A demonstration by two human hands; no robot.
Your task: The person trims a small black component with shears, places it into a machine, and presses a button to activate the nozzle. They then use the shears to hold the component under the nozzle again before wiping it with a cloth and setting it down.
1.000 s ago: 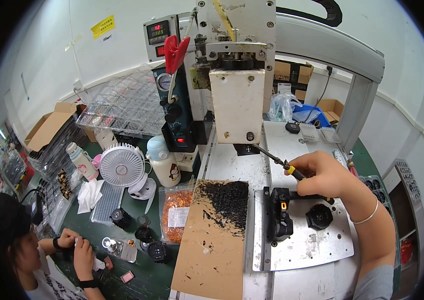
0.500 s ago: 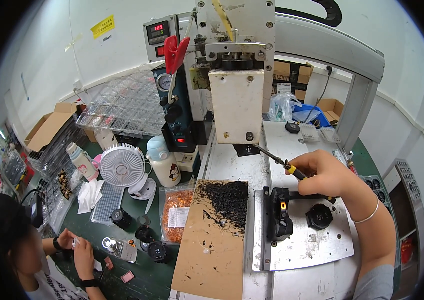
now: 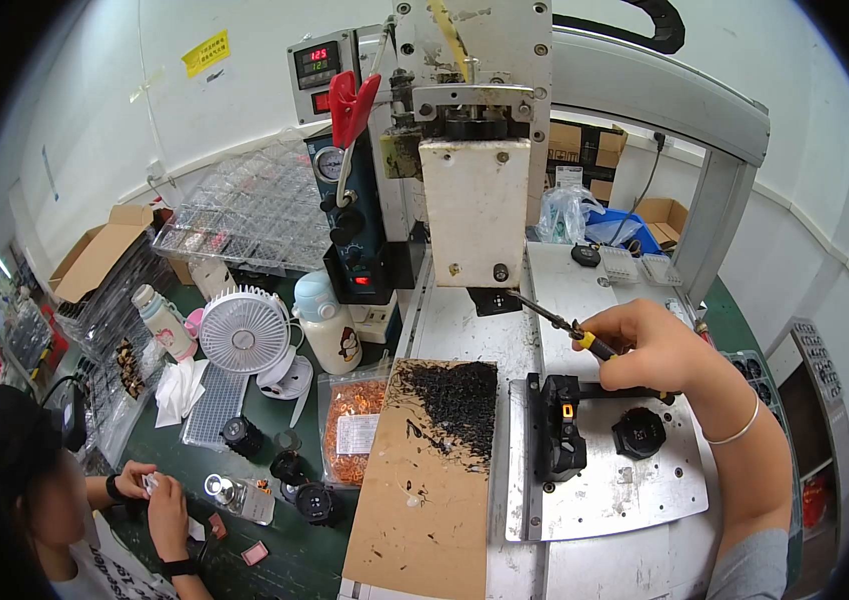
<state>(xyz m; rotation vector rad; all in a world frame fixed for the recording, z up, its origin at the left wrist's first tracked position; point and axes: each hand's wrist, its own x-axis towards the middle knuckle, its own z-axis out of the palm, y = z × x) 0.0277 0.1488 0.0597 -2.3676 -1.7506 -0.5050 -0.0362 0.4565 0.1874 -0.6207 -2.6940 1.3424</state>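
Note:
My right hand (image 3: 650,345) is closed round the yellow-and-black handle of a slim, dark-shafted tool (image 3: 557,322); its exact kind is hard to make out. The tool's tip reaches beneath the white block of the dispensing machine (image 3: 473,210), beside a small black plate (image 3: 494,301). Below the hand sits a black fixture (image 3: 563,430) with an orange-lit part, mounted on a metal plate (image 3: 635,500). A round black part (image 3: 640,432) lies on that plate. My left hand is out of view.
Left of the plate lies cardboard (image 3: 415,540) smeared with black strands. Beyond it are a bag of orange parts (image 3: 353,405), a white fan (image 3: 245,332) and a bottle (image 3: 328,325). A co-worker's hands (image 3: 160,505) handle something small at lower left.
My right hand and the tool stay almost in the same place. The co-worker's hands have shifted slightly.

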